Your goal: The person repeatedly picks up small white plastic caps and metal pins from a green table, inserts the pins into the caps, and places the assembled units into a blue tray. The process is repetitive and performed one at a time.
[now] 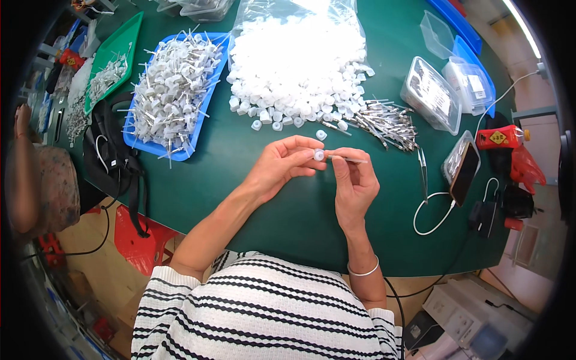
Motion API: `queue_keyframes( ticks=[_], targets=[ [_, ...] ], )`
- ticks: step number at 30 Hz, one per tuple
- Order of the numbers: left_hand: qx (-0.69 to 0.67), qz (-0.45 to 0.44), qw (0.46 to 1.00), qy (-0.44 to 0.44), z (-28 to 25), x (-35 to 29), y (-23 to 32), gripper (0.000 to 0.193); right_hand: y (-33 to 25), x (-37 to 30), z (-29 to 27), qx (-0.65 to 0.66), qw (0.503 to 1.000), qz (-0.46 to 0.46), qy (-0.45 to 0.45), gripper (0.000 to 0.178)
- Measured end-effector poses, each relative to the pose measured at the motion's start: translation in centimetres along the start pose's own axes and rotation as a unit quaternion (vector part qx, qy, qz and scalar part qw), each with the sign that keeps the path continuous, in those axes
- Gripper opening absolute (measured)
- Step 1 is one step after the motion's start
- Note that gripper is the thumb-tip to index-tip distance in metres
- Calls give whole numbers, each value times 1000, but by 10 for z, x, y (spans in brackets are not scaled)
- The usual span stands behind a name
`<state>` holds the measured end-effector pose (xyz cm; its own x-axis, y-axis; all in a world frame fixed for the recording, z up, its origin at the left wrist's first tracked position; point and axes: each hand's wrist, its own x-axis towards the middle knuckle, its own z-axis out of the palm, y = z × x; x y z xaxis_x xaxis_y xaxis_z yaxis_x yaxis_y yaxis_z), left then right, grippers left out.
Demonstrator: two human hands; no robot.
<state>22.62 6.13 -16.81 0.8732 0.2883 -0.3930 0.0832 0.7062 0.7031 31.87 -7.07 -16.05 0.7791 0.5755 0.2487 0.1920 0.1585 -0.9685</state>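
Between the thumb and fingertips of my left hand (273, 168) is a small white plastic cap (319, 155), its round face turned up. My right hand (357, 189) pinches a thin rod (354, 160), which lies nearly level with one end at the cap's side. Whether that end sits inside the cap is too small to tell. Just beyond my fingers, a loose white cap (321, 135) lies on the green table. Farther back spreads a big pile of white caps (288, 78), partly in a clear bag. Beside it, to the right, lies a heap of thin metal rods (387, 125).
A blue tray (144, 148) full of caps with rods stands at left, a green tray (135, 30) beyond it. At right are tweezers (423, 174), a clear plastic box (431, 96), and a phone (464, 175) with a white cable. Another person's arm (24, 174) shows far left.
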Motion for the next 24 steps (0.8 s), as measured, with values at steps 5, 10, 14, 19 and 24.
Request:
queue_keyframes(
  ticks=[5, 10, 14, 19, 24],
  targets=[
    [-2, -2, 1000, -2, 0, -1, -1, 23, 0, 0, -1, -17, 1000, 5, -6, 9],
    [3, -2, 1000, 1, 1, -2, -1, 23, -4, 1, -2, -50, 999, 1, -12, 8],
    [7, -2, 1000, -2, -1, -1, -1, 23, -4, 2, -2, -76, 997, -17, -15, 7],
    [8, -2, 1000, -3, 0, -1, -1, 24, -4, 2, -3, -93, 995, -25, -15, 7],
    [4, 1, 1000, -5, 0, -1, -1, 24, -2, 3, -3, -95, 995, -34, -15, 8]
  ],
)
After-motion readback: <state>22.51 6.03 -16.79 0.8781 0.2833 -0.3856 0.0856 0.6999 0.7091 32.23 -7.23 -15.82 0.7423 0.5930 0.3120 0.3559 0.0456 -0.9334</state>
